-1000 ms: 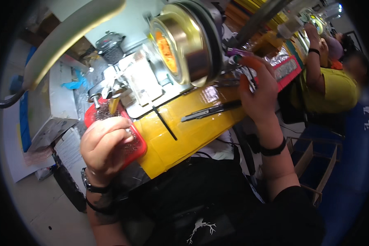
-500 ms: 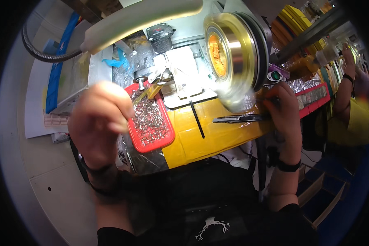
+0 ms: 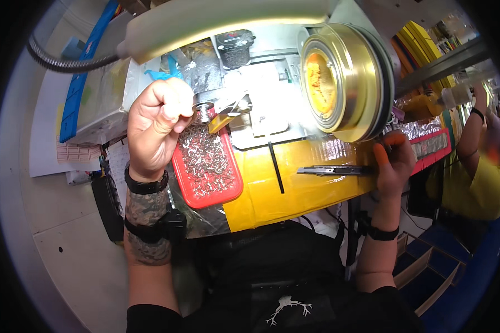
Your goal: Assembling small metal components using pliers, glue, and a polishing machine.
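Note:
My left hand (image 3: 160, 126) is raised with its fingers pinched together, beside a screw-like metal knob (image 3: 204, 113) at the top of a red tray (image 3: 212, 198). Small metal pins (image 3: 205, 164) fill that tray. Whatever the pinch holds is hidden. Right of the lamp-lit plate stands a gold-coloured wheel (image 3: 356, 83) with an orange-stained hub. Curled fingers of my right hand (image 3: 395, 166) sit just below the wheel's lower right edge, with orange covers on some fingertips. Shadow hides what they grip. A utility knife (image 3: 334, 170) lies to their left on the yellow-taped surface (image 3: 255, 200).
A long lamp (image 3: 222, 32) hangs low over the bench. Beside the metal plate (image 3: 261, 83) is a small black box (image 3: 233, 49). A thin black rod (image 3: 275, 167) lies on the tape. At far right, another person's arm (image 3: 472, 133) shows beside a pink-red tray (image 3: 431, 149).
My left hand has risen and moved right, close to the knob. The whole view has shifted a little. My right hand stays by the wheel; the shiny blur under the wheel is gone.

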### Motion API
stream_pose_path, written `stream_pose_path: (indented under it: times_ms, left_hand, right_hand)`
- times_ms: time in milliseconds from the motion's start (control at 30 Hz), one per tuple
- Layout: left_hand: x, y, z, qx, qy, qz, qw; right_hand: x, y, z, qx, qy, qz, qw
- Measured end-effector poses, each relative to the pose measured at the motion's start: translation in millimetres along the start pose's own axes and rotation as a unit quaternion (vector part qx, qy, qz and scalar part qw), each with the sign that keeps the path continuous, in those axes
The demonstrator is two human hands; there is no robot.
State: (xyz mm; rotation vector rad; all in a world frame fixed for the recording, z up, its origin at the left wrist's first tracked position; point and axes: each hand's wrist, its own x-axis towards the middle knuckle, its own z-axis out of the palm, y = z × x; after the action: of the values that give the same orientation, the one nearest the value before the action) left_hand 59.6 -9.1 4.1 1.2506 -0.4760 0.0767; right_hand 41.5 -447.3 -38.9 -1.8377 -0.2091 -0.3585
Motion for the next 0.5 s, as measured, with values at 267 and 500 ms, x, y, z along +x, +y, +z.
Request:
stream_pose_path:
  times_ms: [267, 500]
  left_hand:
    - [-0.5, -10.6, -0.2, -0.020, 0.019, 0.059, 0.998]
    - [-4.2, -4.9, 3.1, 0.033, 0.022, 0.064, 0.997]
  right_hand:
    - [1.4, 6.4, -0.8, -0.038, -0.002, -0.027, 0.999]
    - [-1.6, 4.2, -0.7, -0.062, 0.018, -0.024, 0.998]
